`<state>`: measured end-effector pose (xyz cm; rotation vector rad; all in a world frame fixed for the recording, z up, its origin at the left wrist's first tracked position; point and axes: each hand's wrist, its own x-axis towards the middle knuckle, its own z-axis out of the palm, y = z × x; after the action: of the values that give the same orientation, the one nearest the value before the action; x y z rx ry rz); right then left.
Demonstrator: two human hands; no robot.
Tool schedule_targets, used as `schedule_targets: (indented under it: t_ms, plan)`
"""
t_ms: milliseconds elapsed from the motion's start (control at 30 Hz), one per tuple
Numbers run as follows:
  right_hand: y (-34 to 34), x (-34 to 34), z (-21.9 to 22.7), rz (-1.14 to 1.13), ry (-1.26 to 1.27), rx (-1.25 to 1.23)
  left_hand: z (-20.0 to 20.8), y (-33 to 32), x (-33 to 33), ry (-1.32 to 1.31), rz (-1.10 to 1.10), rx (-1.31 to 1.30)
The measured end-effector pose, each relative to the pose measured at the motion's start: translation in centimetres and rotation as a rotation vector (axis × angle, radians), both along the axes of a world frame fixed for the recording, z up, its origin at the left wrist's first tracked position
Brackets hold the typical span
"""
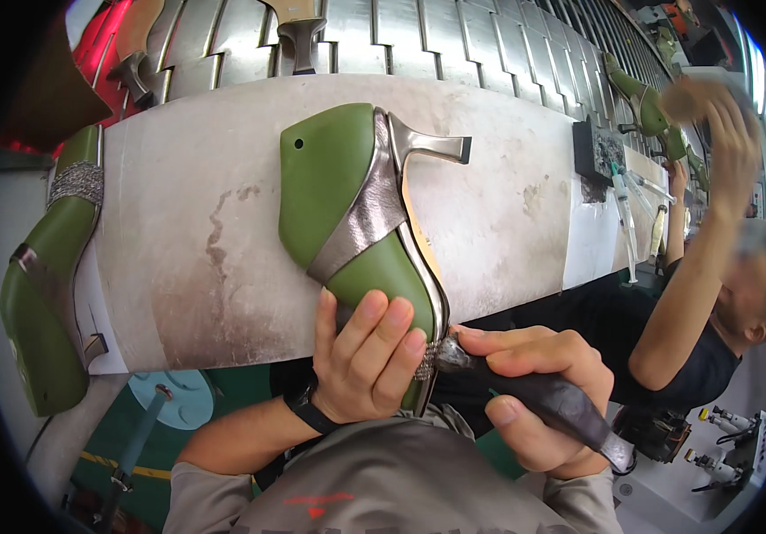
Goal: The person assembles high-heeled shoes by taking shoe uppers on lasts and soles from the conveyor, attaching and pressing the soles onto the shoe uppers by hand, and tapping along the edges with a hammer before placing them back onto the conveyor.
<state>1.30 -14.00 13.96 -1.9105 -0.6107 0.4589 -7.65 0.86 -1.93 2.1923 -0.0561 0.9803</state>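
Observation:
A green shoe last (334, 169) lies on its side, wearing a metallic pewter high-heeled sandal (369, 218). Its block heel (441, 147) points right, away from me. Wrapped around the toe end from the left is my left hand (360, 360), fingers closed over the last. My right hand (552, 383) grips a dark hand tool (552, 400) with a thick rounded body and a metal end. The tool's other end meets the sole edge beside a sparkly toe strap (427, 360). Its exact tip is hidden by my fingers.
The pale stained worktable (178, 222) carries another green last with a sandal (53, 276) at its left end. Beyond run metal conveyor slats (401, 36) bearing shoes. At right are a black box (598, 149), several syringes (628, 214) and a co-worker's raised arm (708, 240).

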Motion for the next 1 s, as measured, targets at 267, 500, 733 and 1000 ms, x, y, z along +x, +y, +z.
schedule_targets:
  t_ms: [267, 500, 733, 1000]
  plan:
    - [1.4, 5.0, 1.9, -0.021, 0.394, -0.095, -0.8, -0.1, -0.3, -0.007, -0.001, 0.014]
    - [2.5, 8.7, 0.7, -0.004, 0.636, -0.027, -1.2, -0.6, -0.5, -0.021, 0.037, 0.013]
    - [4.0, 9.9, -1.4, 0.013, 0.632, 0.046, -1.5, -0.6, -0.6, -0.019, 0.055, 0.038]
    - [5.0, 9.2, -2.7, -0.137, 0.466, 0.161, -1.1, 0.2, -1.1, -0.018, -0.023, 0.014]
